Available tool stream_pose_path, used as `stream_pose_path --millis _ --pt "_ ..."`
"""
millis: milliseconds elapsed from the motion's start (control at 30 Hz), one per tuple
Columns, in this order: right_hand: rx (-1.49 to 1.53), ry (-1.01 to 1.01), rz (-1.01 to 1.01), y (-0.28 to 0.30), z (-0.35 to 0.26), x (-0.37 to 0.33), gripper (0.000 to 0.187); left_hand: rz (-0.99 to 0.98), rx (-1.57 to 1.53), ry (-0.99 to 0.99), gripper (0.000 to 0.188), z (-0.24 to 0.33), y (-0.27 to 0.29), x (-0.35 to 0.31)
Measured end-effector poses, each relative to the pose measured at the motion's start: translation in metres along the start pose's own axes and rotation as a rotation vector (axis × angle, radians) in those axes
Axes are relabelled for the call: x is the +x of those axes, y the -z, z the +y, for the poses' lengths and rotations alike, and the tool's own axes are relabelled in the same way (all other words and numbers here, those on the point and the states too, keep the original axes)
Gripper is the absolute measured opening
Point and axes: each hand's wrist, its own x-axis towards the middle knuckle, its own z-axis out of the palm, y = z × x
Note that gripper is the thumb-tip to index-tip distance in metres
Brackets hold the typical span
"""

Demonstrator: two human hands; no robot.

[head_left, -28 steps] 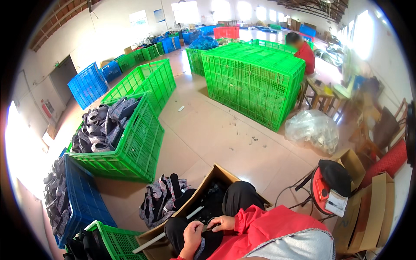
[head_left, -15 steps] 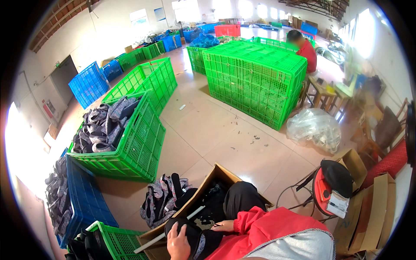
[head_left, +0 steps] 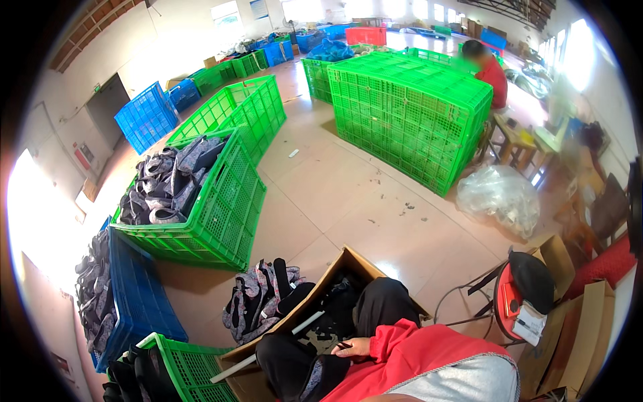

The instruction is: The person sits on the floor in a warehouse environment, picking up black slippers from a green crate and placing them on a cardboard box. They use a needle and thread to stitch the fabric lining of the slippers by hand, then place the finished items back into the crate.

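In front of me, my right hand [head_left: 353,348] rests over my lap with its fingers closed. A small dark thing shows at the fingertips, too small to name. Just beside that hand, across my lap, lies a black fabric piece with a grey patterned strip [head_left: 313,379]. My left hand does not show. An open cardboard box [head_left: 348,262] stands between my black-trousered knees, with dark scraps [head_left: 328,333] inside it. A white rod [head_left: 234,370] leans across its left side.
Patterned straps [head_left: 261,295] lie heaped on the floor beside the box. Green crates [head_left: 221,221] and a blue crate [head_left: 144,301] of similar pieces stand left. Upturned green crates [head_left: 408,120] stand ahead, near a person in red [head_left: 492,80]. A red stool [head_left: 512,301] is at right.
My left hand, seen over the black fabric piece before, has gone out of sight. My right hand stays near the piece. The whole view has shifted slightly.
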Motion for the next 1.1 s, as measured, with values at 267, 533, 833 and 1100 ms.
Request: stream_pose_path --millis 267,533,833,1100 --pt "0.302 0.0 0.114 0.003 -0.017 0.002 0.041 0.033 -0.198 -0.046 0.042 -0.004 -0.011 -0.019" --pt "0.401 0.024 0.012 0.067 -0.014 0.004 0.046 -0.286 -0.393 -0.456 0.047 0.004 -0.001 0.057" --pt "0.496 -0.036 0.345 -0.016 -0.039 0.005 0.036 0.686 -0.177 -1.196 0.051 0.084 0.149 -0.09" --pt "0.37 -0.04 0.393 -0.031 -0.03 0.012 0.031 1.792 -0.011 -1.367 0.051 0.154 0.379 -0.133"
